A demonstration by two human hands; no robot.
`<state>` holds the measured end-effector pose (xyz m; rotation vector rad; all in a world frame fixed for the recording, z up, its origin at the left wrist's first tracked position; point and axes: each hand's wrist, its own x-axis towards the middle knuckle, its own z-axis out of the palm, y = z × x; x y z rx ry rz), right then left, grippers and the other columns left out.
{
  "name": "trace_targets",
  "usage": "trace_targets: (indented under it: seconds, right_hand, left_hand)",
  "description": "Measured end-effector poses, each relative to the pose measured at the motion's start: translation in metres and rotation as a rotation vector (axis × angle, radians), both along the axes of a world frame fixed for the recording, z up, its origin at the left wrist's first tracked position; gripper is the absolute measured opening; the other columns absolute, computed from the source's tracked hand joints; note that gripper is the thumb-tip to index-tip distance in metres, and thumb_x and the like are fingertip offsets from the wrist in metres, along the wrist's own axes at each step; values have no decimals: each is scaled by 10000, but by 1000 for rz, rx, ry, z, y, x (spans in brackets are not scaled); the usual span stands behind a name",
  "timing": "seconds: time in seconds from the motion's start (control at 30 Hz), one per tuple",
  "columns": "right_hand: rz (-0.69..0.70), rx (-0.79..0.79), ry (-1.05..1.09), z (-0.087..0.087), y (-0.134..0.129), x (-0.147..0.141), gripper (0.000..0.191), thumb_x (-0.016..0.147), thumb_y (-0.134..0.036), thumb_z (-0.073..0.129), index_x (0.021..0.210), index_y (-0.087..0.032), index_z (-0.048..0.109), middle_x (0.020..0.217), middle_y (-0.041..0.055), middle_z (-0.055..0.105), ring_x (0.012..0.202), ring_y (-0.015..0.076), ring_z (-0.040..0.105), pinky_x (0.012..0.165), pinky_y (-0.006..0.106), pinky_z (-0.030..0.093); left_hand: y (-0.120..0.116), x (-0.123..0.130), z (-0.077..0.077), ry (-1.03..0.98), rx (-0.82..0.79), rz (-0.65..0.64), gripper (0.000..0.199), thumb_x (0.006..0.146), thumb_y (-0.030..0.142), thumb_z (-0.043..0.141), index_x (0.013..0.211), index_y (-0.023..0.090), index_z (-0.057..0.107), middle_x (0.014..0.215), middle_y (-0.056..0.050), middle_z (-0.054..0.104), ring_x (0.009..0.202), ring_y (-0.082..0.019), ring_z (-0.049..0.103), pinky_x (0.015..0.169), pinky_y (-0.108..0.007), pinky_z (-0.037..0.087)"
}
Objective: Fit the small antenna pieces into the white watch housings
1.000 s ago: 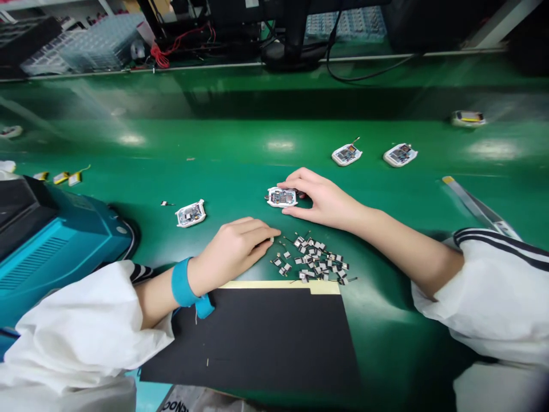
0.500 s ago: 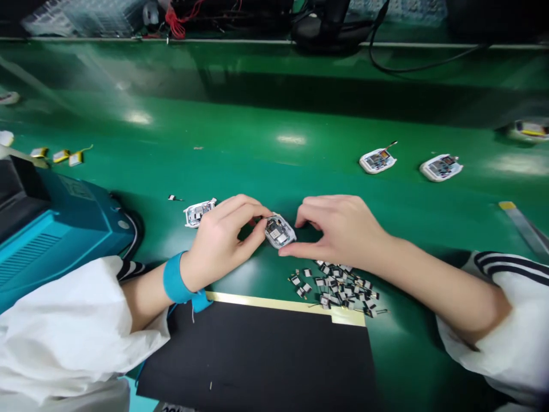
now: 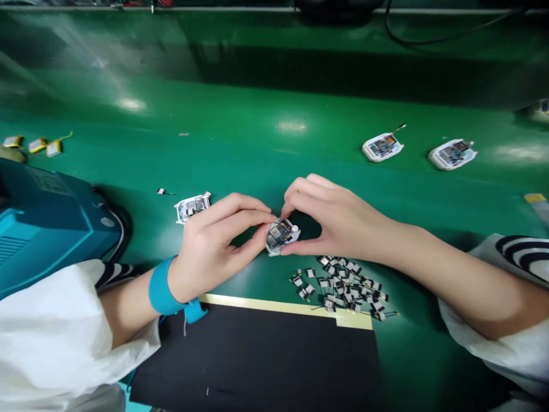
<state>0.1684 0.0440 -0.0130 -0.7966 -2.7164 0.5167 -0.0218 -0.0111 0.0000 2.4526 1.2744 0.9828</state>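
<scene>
Near the centre of the view, a white-framed circuit module (image 3: 282, 237) is held between both hands, its exposed board facing up. The left hand (image 3: 218, 246), reaching in from about 8 o'clock with a blue wrist strap (image 3: 162, 293), has a narrow grip on the module's near edge, and the right hand (image 3: 338, 220), from about 4 o'clock, closes an equally narrow grip from the other side, thumb below and fingers above. Whether the module touches the green counter (image 3: 274, 166) cannot be told. As things lie, much looks unfinished: a second module (image 3: 193, 207) rests at 10 o'clock, just beyond the left hand, while a third module (image 3: 382, 147) and a fourth module (image 3: 452, 154) sit at 2 o'clock. A heap of small parts (image 3: 343, 286) remains at 5 o'clock, and yellow pouch batteries (image 3: 38, 145) lie far off at 10 o'clock
</scene>
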Motion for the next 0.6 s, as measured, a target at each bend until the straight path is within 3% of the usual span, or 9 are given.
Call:
trace_targets:
  seconds: [0.1, 0.27, 0.5, 0.6]
  right_hand:
    - [-162, 64, -4, -2, -5, 2, 490, 641, -617, 540, 800, -154, 524, 813, 62, 532, 738, 184, 469, 615, 306, 384]
    - [-42, -104, 139, -12, -9, 8, 394, 736, -436, 556, 1036, -187, 500, 1023, 47, 527, 899, 176, 502, 752, 304, 428]
    - [-68, -210, 213, -12, -3, 11, 292, 770, -417, 511, 954, -204, 589, 915, 5, 556, 825, 137, 539, 689, 262, 448]
    - [-89, -158, 168, -11, -1, 13, 239, 833, -338, 431, 939, -213, 604, 886, -18, 572, 780, 103, 546, 672, 237, 436]
  left_hand:
    - [1, 0, -2, 53, -7, 0, 114, 767, 152, 530, 854, 200, 585, 836, 8, 616, 749, -82, 585, 673, -190, 492]
    - [4, 3, -6, 167, 5, -81, 99, 777, 148, 520, 842, 190, 581, 856, 9, 624, 791, -85, 589, 725, -191, 495]
    - [7, 6, -7, 336, 55, -156, 107, 791, 150, 501, 845, 181, 588, 888, -5, 621, 795, -114, 583, 699, -229, 496]
    - [6, 6, -6, 341, 37, -158, 117, 788, 149, 509, 862, 194, 588, 896, -9, 622, 798, -121, 577, 707, -242, 486]
